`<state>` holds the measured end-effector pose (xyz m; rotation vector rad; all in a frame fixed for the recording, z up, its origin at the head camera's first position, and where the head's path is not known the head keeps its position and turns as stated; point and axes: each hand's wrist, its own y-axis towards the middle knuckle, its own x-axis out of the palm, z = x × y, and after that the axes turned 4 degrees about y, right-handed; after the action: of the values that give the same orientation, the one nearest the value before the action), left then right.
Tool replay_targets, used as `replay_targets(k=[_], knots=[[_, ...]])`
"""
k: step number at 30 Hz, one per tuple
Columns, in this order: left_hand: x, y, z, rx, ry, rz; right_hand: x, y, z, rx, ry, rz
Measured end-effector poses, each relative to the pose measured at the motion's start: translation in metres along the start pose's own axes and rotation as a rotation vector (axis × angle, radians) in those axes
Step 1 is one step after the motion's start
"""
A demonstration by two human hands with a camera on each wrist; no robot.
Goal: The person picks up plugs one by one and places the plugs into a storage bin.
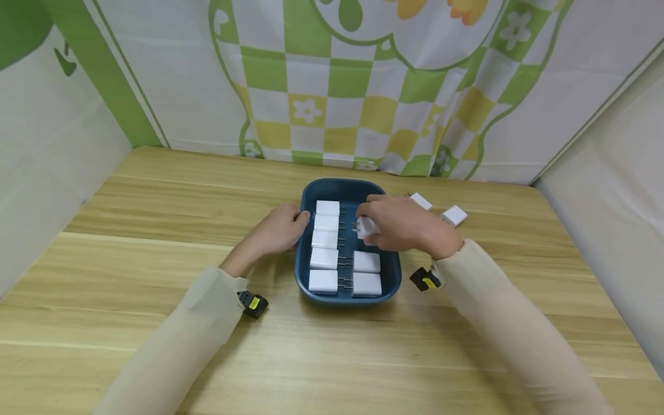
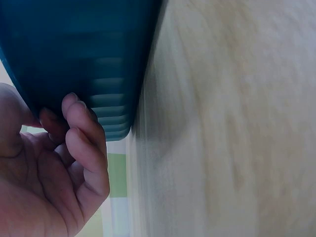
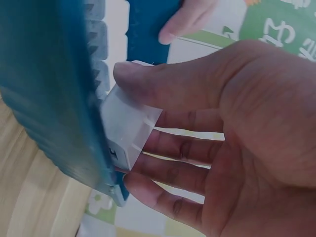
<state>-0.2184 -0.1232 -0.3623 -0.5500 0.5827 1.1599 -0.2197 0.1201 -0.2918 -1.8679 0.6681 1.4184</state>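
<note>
A dark blue plastic tray [image 1: 349,300] sits on the table in front of me. Along its left side lies a column of several white plug chargers [image 1: 324,257], prongs pointing right. Two more chargers [image 1: 366,262] lie at its front right, prongs pointing left. My left hand [image 1: 282,227] grips the tray's left rim, thumb on top and fingers against the outer wall [image 2: 108,98]. Between thumb and fingers, my right hand [image 1: 402,223] holds a white charger [image 3: 131,121] over the tray's right half, behind those two. Its prongs point left in the head view; my fingers partly cover it.
Two loose white chargers, one partly behind my right hand [image 1: 421,201] and one farther right [image 1: 454,215], lie on the wooden table [image 1: 155,334]. A checkered green and yellow curtain [image 1: 332,109] hangs along the table's back edge.
</note>
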Motion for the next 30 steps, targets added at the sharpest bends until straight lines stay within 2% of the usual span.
replay_targets(k=[10,19,30], knots=[[0.000,0.000,0.000,-0.001,0.000,-0.004,0.006,0.016,0.001,0.048,-0.072,-0.097],[0.000,0.000,0.000,-0.005,-0.022,-0.011,0.009,0.020,0.000,0.055,-0.112,-0.126],[0.000,0.000,0.001,-0.013,-0.004,-0.005,0.014,0.027,0.000,0.076,-0.101,-0.176]])
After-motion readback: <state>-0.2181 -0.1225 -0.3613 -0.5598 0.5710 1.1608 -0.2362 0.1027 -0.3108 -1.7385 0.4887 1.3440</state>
